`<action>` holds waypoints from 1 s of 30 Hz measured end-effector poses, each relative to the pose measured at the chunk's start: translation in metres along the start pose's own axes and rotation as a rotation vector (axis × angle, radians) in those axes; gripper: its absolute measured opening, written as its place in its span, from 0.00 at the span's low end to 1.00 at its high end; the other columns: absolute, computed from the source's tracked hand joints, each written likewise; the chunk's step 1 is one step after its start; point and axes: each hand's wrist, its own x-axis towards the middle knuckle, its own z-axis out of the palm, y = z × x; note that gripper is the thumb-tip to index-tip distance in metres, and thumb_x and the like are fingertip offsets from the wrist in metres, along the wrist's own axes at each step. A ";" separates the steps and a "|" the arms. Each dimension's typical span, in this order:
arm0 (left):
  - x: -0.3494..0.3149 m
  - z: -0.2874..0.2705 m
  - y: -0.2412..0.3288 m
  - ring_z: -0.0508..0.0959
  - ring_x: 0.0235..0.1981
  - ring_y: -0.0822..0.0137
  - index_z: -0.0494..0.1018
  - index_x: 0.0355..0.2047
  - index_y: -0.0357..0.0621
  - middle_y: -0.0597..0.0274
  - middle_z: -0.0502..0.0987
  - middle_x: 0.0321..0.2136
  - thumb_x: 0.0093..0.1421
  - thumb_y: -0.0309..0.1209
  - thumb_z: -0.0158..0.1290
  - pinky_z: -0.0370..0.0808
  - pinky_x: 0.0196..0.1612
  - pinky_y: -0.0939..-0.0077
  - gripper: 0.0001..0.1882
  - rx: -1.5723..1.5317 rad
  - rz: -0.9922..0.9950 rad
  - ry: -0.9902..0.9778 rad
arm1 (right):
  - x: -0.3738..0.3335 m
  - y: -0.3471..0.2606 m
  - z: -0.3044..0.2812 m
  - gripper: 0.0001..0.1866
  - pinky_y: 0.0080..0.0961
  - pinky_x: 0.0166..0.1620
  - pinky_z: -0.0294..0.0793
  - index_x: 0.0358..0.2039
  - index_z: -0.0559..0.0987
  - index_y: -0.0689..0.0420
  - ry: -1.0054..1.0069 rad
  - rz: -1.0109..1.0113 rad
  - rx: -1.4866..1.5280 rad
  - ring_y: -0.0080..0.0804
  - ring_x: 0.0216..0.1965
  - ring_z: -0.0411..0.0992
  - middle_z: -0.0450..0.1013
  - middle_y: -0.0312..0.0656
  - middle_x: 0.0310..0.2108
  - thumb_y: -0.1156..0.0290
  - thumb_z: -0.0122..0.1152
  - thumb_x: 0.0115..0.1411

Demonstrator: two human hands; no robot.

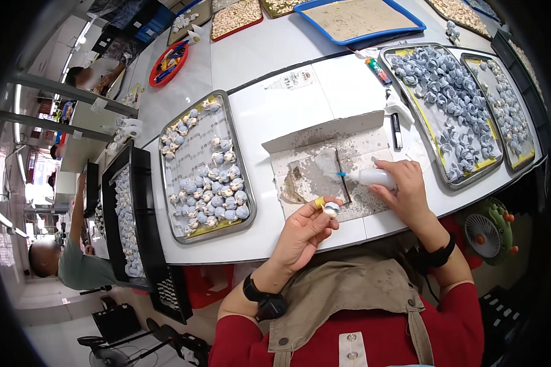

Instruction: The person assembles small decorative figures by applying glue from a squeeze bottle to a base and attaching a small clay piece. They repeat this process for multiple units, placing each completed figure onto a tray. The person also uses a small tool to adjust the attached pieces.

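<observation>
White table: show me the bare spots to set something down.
Bare tabletop lies between the left tray and the cardboard, and behind the raised flap. Crowded: at right, a marker beside a tray of blue-grey pieces; around the cardboard, the left hand with a small piece, the right hand with a bottle.

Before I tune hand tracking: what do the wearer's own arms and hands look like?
Red fabric sleeves stop short of both wrists. The left wrist wears a black strap with a bulky dark module; the right, a black band. No gloves: the left hand has a small yellow wrap on one finger; the right hand looks bare.
</observation>
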 end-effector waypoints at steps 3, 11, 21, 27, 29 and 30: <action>-0.001 0.007 -0.015 0.76 0.38 0.72 0.64 0.53 0.39 0.56 0.72 0.47 0.61 0.26 0.52 0.74 0.36 0.87 0.20 0.008 0.042 0.016 | -0.003 -0.004 -0.004 0.18 0.31 0.42 0.61 0.36 0.75 0.58 -0.001 0.108 0.123 0.36 0.35 0.68 0.73 0.39 0.30 0.66 0.69 0.46; -0.005 0.009 -0.027 0.78 0.36 0.69 0.65 0.50 0.36 0.54 0.73 0.46 0.57 0.21 0.55 0.76 0.35 0.82 0.20 0.221 0.263 0.103 | -0.019 -0.039 -0.050 0.16 0.28 0.40 0.60 0.28 0.77 0.58 0.014 0.108 0.318 0.35 0.32 0.62 0.69 0.37 0.24 0.64 0.71 0.41; -0.011 0.012 -0.026 0.77 0.35 0.73 0.65 0.48 0.32 0.54 0.74 0.44 0.56 0.20 0.56 0.77 0.39 0.80 0.19 0.343 0.346 0.100 | -0.008 -0.063 -0.060 0.16 0.30 0.37 0.56 0.23 0.76 0.56 0.016 -0.067 0.149 0.35 0.28 0.61 0.67 0.35 0.20 0.64 0.74 0.37; -0.012 0.012 -0.025 0.77 0.35 0.73 0.66 0.48 0.33 0.53 0.74 0.44 0.56 0.20 0.56 0.76 0.38 0.81 0.19 0.355 0.351 0.095 | -0.004 -0.065 -0.056 0.16 0.30 0.36 0.57 0.23 0.76 0.57 0.001 -0.080 0.136 0.34 0.27 0.62 0.69 0.35 0.20 0.66 0.74 0.37; -0.012 0.010 -0.025 0.77 0.34 0.73 0.66 0.48 0.34 0.53 0.74 0.44 0.56 0.20 0.56 0.76 0.37 0.82 0.19 0.387 0.357 0.094 | -0.005 -0.063 -0.057 0.16 0.30 0.36 0.57 0.23 0.76 0.57 0.002 -0.057 0.149 0.34 0.27 0.62 0.69 0.36 0.20 0.66 0.74 0.37; -0.012 0.010 -0.025 0.77 0.34 0.73 0.66 0.48 0.34 0.53 0.74 0.44 0.56 0.20 0.56 0.76 0.37 0.82 0.19 0.369 0.358 0.096 | -0.006 -0.062 -0.057 0.16 0.30 0.36 0.57 0.22 0.75 0.57 0.004 -0.045 0.154 0.34 0.28 0.62 0.70 0.36 0.20 0.66 0.74 0.37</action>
